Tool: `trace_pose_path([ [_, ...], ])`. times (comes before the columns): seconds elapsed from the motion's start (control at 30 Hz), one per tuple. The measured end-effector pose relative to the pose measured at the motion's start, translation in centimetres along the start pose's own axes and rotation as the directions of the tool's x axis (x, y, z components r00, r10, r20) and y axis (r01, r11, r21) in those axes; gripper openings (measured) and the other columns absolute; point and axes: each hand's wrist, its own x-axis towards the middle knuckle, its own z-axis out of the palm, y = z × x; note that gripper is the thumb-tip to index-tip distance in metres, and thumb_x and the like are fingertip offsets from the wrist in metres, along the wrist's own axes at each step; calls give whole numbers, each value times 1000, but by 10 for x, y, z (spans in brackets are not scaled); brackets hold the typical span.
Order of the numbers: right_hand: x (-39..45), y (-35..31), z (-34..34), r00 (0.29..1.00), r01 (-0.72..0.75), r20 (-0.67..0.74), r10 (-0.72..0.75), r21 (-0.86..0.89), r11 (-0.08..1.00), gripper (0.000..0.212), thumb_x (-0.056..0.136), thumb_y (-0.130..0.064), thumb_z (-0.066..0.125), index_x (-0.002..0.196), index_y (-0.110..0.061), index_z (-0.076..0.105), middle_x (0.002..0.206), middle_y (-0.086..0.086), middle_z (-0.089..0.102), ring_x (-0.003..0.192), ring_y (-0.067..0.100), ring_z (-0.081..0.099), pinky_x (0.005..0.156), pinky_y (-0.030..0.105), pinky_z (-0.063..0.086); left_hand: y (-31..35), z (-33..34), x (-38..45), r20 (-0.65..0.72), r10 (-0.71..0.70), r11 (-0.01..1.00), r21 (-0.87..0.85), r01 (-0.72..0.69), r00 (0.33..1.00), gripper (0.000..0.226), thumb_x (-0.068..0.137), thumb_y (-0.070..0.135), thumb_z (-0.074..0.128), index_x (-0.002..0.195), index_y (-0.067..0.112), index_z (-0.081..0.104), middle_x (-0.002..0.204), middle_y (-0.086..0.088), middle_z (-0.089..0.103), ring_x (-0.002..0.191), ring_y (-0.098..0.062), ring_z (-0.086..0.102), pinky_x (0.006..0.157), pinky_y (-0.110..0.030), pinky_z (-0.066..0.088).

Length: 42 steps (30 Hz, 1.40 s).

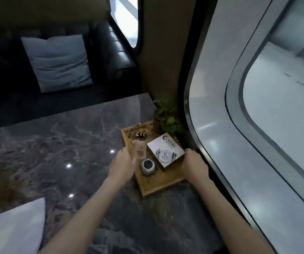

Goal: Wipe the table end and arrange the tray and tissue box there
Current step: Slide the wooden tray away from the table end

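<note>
A wooden tray (163,185) lies at the right end of the dark marble table (55,147), close to the window wall. On it rest a white tissue box (165,151), a glass ashtray with cigarette butts (140,133), a clear plastic holder (140,150) and a small round grey object (148,166). My left hand (122,165) is at the tray's left edge, fingers curled by the clear holder. My right hand (195,165) is at the tray's right edge beside the tissue box. Both seem to grip the tray's sides; motion blur hides the fingertips.
A small potted plant (166,116) stands at the tray's far corner. A curved window frame (211,162) runs along the right. A dark leather sofa (110,52) with a pale cushion (58,61) lies beyond the table. Another pale cushion (13,228) is at the near left.
</note>
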Motion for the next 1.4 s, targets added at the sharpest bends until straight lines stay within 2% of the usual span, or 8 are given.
trace_pose_path([
  [0.1, -2, 10, 35, 998, -56, -18, 57, 50, 997, 43, 89, -4, 36, 133, -5, 34, 131, 17, 47, 120, 32, 44, 93, 43, 42, -14, 25, 4, -2, -99, 991, -90, 98, 995, 36, 92, 37, 41, 113, 8, 46, 116, -17, 53, 101, -34, 55, 87, -47, 47],
  [0.23, 3, 23, 62, 989, -139, -46, 140, 39, 990, 48, 90, -5, 34, 137, -4, 30, 138, 17, 44, 126, 32, 39, 97, 43, 40, -32, 53, 12, 77, -183, 980, -57, 188, 980, 49, 93, 38, 36, 128, 4, 36, 124, -21, 53, 108, -37, 54, 91, -49, 46],
  [0.47, 15, 30, 66, 984, -167, 41, 171, -83, 982, 57, 92, 0, 35, 145, -2, 11, 140, 17, 36, 127, 29, 37, 90, 40, 44, -29, 69, 16, 130, -139, 989, -24, 143, 982, 20, 94, 27, 35, 106, 11, 35, 106, -23, 63, 95, -41, 59, 79, -46, 47],
  [0.73, 22, 25, 62, 977, -213, -29, 211, -124, 969, 40, 88, 8, 39, 127, 1, 39, 123, 19, 51, 110, 32, 52, 77, 39, 47, -29, 70, 20, 100, -113, 994, -2, 113, 989, 19, 95, 22, 34, 103, 5, 38, 104, -23, 63, 92, -40, 58, 71, -40, 41],
  [0.93, 18, 25, 58, 981, -189, -49, 186, -74, 979, 42, 85, 9, 45, 126, 0, 41, 121, 18, 51, 107, 31, 53, 79, 39, 47, -30, 64, 26, 110, -100, 995, 20, 98, 989, 20, 94, 21, 33, 99, 3, 41, 104, -25, 61, 92, -41, 57, 76, -45, 46],
  [1.07, 21, 23, 58, 983, -163, -79, 167, 57, 985, 29, 84, 11, 39, 111, 3, 48, 112, 22, 55, 99, 35, 55, 78, 42, 48, -32, 63, 28, 54, -101, 994, 56, 98, 993, 21, 95, 22, 33, 100, 4, 41, 103, -24, 62, 92, -41, 57, 72, -42, 40],
  [1.23, 35, 18, 50, 976, -219, 37, 215, 155, 963, 18, 90, 1, 38, 106, 4, 44, 101, 25, 61, 90, 37, 59, 66, 37, 46, -31, 70, 22, -85, -143, 985, 87, 150, 986, 27, 96, 24, 28, 109, 3, 39, 96, -23, 66, 86, -41, 60, 66, -39, 35],
  [1.4, 40, 15, 58, 976, -211, -12, 216, 166, 963, 25, 94, -6, 34, 107, 7, 51, 110, 26, 60, 101, 36, 56, 82, 42, 49, -26, 75, 16, -179, -191, 979, 41, 201, 965, 28, 97, 24, 24, 110, 6, 39, 98, -24, 66, 88, -40, 61, 66, -38, 33],
])
